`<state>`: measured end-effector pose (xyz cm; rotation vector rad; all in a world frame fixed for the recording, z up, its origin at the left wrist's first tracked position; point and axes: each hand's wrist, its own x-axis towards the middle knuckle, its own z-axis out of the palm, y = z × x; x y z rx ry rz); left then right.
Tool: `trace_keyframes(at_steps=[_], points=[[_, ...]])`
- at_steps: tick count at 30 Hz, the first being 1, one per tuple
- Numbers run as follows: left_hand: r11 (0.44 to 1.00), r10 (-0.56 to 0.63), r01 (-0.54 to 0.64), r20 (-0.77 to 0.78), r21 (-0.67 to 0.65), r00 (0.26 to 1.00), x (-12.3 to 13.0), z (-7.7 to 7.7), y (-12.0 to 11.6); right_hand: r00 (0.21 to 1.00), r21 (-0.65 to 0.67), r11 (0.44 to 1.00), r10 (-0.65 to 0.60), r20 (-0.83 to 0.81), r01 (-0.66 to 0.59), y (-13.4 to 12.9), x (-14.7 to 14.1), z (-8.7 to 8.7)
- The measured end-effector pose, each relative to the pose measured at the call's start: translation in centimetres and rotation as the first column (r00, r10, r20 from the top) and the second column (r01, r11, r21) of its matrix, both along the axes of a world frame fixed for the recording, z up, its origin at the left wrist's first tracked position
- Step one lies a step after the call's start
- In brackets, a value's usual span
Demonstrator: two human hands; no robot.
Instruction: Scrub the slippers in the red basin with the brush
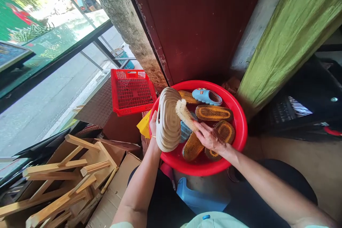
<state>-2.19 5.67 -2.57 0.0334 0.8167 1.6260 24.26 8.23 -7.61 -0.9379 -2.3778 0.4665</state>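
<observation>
Round red plastic basin [242, 124], left edge: left hand [153, 124] grasping an upright cream ridged-sole slipper [168, 119]; right hand [210, 137] clenching a pale bristle brush [185, 114], its tip apparently against the sole.

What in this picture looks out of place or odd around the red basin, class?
Beside the red basin, wooden slats lie jumbled at odd angles on cardboard, looking dumped rather than stacked. The concrete pillar behind is also blotched with dark stains, possibly mould.
</observation>
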Motion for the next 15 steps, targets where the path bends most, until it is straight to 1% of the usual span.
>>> trace_keyframes(at_steps=[2,4,6,8,10,12,13,15], points=[[0.999,-0.009,0.009,-0.002,0.031,1.000,0.5,0.3,0.2,0.998,-0.006,1.000,0.014,-0.059,-0.014,-1.6,-1.2,0.0],[0.999,-0.012,0.013,-0.036,0.042,0.999,0.8,0.8,0.4,0.996,0.020,0.999,0.045,-0.075,-0.044,-3.3,-2.0,-0.2],[0.999,0.014,-0.011,-0.083,0.033,0.996,0.7,1.2,0.5,0.993,0.070,0.991,0.115,-0.035,-0.112,-4.7,-1.9,-0.6],[0.999,0.051,-0.050,-0.116,0.013,0.992,0.1,1.3,0.7,0.984,0.101,0.979,0.171,0.049,-0.175,-5.4,-1.2,-0.7],[0.996,0.092,-0.094,-0.132,-0.008,0.987,-0.7,1.0,0.9,0.972,0.098,0.975,0.182,0.149,-0.198,-5.1,-0.2,-0.5],[0.989,0.141,-0.146,-0.158,-0.023,0.977,-1.5,0.7,1.3,0.956,0.061,0.982,0.158,0.246,-0.178,-3.6,0.9,-0.2],[0.986,0.156,-0.164,-0.180,-0.029,0.971,-1.7,0.5,1.5,0.950,0.035,0.989,0.125,0.286,-0.140,-2.5,1.4,0.0],[0.985,0.146,-0.163,-0.252,-0.048,0.957,-1.8,0.1,1.9,0.941,-0.020,1.000,0.014,0.337,-0.007,0.1,2.3,0.3]])
